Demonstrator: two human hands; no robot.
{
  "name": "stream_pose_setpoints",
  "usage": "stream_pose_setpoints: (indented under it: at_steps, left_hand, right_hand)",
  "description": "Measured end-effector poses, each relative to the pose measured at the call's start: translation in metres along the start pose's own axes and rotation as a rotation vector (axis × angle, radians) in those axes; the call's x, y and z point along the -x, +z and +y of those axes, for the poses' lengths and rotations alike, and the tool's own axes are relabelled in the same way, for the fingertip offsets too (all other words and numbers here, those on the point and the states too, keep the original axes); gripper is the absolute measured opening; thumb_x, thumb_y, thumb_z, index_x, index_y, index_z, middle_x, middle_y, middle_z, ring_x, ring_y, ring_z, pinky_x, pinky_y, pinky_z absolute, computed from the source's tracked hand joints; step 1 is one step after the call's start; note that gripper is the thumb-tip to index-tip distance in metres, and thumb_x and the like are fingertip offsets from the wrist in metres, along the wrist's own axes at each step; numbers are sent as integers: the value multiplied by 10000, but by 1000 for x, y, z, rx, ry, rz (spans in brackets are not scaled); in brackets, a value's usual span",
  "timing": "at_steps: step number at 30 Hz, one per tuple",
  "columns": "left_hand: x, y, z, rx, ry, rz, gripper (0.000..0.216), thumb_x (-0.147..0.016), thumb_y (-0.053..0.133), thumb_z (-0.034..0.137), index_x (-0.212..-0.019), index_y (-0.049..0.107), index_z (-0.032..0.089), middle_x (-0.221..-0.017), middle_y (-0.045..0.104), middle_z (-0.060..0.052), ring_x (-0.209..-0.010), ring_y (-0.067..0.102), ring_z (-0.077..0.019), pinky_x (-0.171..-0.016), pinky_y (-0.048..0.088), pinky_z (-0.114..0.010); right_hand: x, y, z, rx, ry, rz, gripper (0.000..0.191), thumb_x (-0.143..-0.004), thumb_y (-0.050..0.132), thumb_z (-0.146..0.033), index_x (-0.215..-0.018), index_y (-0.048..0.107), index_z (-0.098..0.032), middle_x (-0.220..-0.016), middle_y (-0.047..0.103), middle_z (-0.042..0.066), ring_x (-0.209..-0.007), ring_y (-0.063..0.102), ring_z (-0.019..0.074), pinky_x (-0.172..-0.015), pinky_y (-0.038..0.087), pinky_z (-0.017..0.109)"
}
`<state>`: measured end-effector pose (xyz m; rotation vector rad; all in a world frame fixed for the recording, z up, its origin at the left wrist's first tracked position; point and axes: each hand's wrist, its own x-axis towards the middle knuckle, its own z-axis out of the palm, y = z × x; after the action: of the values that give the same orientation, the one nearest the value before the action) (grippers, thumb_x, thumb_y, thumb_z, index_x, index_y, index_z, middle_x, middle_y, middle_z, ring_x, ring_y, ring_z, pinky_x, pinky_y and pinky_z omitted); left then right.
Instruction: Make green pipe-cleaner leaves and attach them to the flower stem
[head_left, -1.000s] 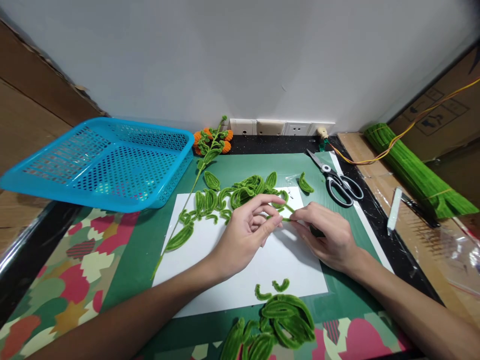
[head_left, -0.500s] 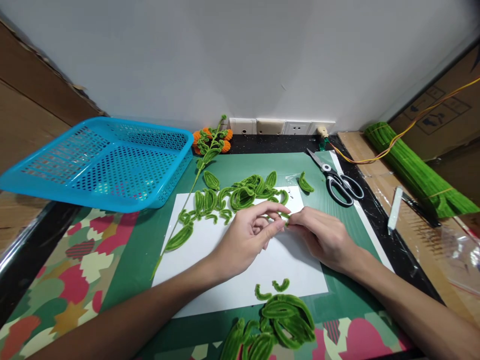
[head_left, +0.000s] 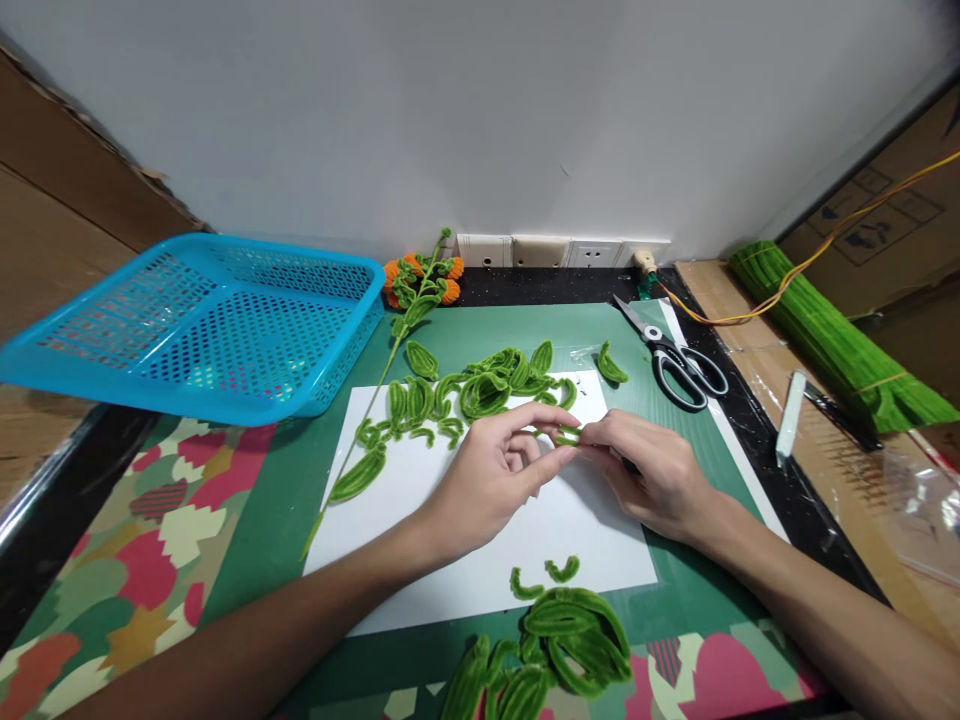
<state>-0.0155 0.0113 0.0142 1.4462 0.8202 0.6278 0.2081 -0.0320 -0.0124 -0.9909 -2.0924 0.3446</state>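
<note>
Between my two hands is a small green pipe cleaner piece [head_left: 568, 436], partly covered by fingers. My left hand [head_left: 504, 468] pinches one end with thumb and fingertips, while my right hand [head_left: 646, 462] grips the other end from the right. Both are over a white sheet of paper [head_left: 420, 540]. Just beyond them lies a cluster of fuzzy green leaf shapes [head_left: 486, 394], with short curled bits among them. Nearer to me, another heap of green leaves [head_left: 574, 635] rests at the paper's front edge. A long green stem [head_left: 360, 425] with leaves crosses the paper's left side.
A blue perforated basket [head_left: 300, 395] stands at the left. Orange flowers [head_left: 448, 290] lie at the back by wall sockets [head_left: 540, 252]. Scissors [head_left: 667, 360] rest on the green mat [head_left: 255, 540] at right. Beyond are a white-handled tool [head_left: 790, 420] and a green pipe cleaner bundle [head_left: 832, 330].
My fingers have shifted slightly around the green piece, and more of it now shows between the fingertips. The things around my hands stay where they were.
</note>
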Motion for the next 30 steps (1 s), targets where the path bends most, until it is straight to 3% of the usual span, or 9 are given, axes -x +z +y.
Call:
stream_pose_setpoints:
  at_steps: [18,30]
  left_hand:
    - [0,2,1,28,-5,20,185,-966,766,337,-1048,756,172,-730,653,16,-563,598,-97,-543,495,-222]
    - [-1,1,3,98,-1,8,194,-1038,668,354,-1075,711,169,-671,611,36,-528,542,-85,-502,412,-211]
  right_hand:
    - [1,0,1,-69,-21,-17,196,-1040,499,-42,-1104,624,-178,-884,680,73,-756,631,186,-652,519,303]
    - [-1,-1,-2,-27,-40,31,172,-1039,554,-47,-1109,636,-181,-895,692,75,-770,617,186,-671,516,314]
